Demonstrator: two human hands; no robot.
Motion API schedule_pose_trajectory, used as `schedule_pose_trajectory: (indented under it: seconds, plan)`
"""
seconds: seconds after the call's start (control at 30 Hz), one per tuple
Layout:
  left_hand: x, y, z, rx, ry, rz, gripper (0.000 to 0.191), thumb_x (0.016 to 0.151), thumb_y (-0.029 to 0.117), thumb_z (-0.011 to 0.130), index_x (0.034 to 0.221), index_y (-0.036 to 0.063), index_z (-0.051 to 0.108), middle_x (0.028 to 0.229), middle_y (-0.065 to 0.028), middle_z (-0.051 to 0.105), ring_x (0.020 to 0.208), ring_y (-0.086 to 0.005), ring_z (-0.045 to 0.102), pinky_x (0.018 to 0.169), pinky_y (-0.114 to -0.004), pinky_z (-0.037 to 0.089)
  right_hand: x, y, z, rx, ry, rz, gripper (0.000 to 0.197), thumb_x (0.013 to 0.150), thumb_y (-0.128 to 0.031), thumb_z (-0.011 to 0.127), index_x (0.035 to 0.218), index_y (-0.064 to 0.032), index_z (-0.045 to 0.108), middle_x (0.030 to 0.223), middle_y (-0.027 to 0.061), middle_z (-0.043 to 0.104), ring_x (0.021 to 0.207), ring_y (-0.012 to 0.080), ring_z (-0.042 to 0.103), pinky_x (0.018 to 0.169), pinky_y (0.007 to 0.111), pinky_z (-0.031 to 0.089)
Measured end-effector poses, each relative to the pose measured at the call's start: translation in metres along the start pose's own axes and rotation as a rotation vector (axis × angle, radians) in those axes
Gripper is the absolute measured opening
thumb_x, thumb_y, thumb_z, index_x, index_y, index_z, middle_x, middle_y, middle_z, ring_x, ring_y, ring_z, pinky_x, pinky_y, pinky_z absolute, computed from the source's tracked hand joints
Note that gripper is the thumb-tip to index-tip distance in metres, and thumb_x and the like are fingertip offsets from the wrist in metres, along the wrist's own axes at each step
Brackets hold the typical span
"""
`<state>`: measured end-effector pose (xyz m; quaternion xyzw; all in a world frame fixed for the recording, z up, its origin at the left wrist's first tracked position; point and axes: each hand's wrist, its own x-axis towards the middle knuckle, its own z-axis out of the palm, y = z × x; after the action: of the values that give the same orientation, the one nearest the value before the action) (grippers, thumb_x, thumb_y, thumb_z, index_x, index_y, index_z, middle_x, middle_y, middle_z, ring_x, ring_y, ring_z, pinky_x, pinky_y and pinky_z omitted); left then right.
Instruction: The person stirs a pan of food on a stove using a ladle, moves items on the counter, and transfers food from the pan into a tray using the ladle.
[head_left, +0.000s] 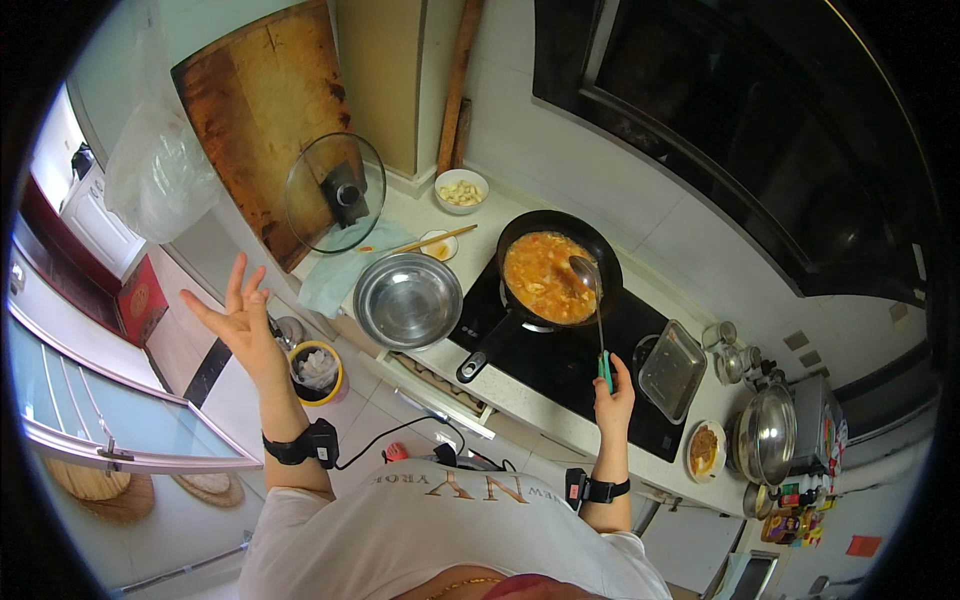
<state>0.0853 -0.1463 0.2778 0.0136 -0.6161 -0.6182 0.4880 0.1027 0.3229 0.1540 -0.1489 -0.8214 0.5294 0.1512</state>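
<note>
My right hand (614, 400) grips the green handle of a metal ladle (600, 322). The ladle's bowl rests in an orange-red soupy mix of tomato and egg (546, 279) inside a dark wok (609, 251). That wok stands on a black glass cooktop (551, 373), its handle pointing down and left. Raised in the air at the left, my left hand (244, 322) holds nothing, its fingers spread apart. Nearest to it on the counter are a glass lid (311, 214), seen against a wooden board, and a metal basin (409, 300).
A bowl of pale pieces (461, 191), chopsticks (427, 239) across a small dish, and a pale green cloth (330, 281) lie left of the wok. Right of it are a metal tray (673, 372), a plate of brown food (705, 452) and large metal bowls (766, 436). A drawer (435, 394) stands pulled out below.
</note>
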Motion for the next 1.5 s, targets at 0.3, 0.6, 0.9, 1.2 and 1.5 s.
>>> schedule_pose_trajectory:
  seconds: [0.3,0.6,0.9,1.2,1.5]
  plan:
    - [-0.033,-0.05,-0.001,-0.001,-0.378,-0.354,0.038,0.092,0.007,0.05,0.13,0.0017,0.043,0.119,-0.0135,0.057,0.104,-0.0175,0.056,0.09,-0.028,0.041,0.007,0.024,0.006,-0.017,-0.003,-0.145,0.049,0.08,-0.002,0.053,0.128,-0.0077,0.05,0.077,0.0025,0.055,0.051,0.0054,0.045,0.042,0.02,0.035]
    - [-0.045,-0.053,0.005,-0.055,-0.556,-0.481,0.032,0.091,-0.001,0.048,0.123,-0.0025,0.049,0.117,-0.0137,0.058,0.105,-0.0166,0.056,0.092,-0.028,0.042,0.002,0.006,0.002,-0.013,0.006,-0.069,0.048,0.079,-0.002,0.055,0.126,-0.0058,0.051,0.083,0.0055,0.058,0.065,0.0101,0.051,0.058,0.023,0.041]
    - [-0.045,-0.073,-0.009,0.05,-0.512,-0.283,0.032,0.099,0.027,0.039,0.093,0.0013,0.057,0.108,-0.0106,0.063,0.095,-0.0134,0.056,0.08,-0.027,0.043,0.0,0.004,0.001,-0.047,0.007,-0.007,0.046,0.079,-0.005,0.057,0.125,-0.0097,0.053,0.083,0.0078,0.06,0.071,0.015,0.056,0.068,0.027,0.046]
    - [-0.047,-0.079,-0.02,0.03,-0.388,-0.448,0.038,0.099,0.034,0.036,0.079,0.0057,0.053,0.097,-0.0078,0.063,0.086,-0.0111,0.054,0.074,-0.022,0.041,0.004,0.012,0.002,-0.032,0.04,-0.109,0.049,0.08,-0.002,0.056,0.128,-0.0084,0.05,0.075,0.001,0.054,0.057,0.0067,0.047,0.049,0.021,0.038]
    - [-0.049,-0.066,-0.014,0.135,-0.434,-0.496,0.029,0.098,0.028,0.043,0.086,0.0057,0.057,0.098,-0.004,0.063,0.09,-0.0104,0.055,0.076,-0.023,0.041,0.005,0.014,-0.004,-0.043,0.055,-0.133,0.048,0.08,-0.002,0.056,0.127,-0.0084,0.05,0.076,0.0021,0.055,0.056,0.0071,0.048,0.048,0.021,0.039]
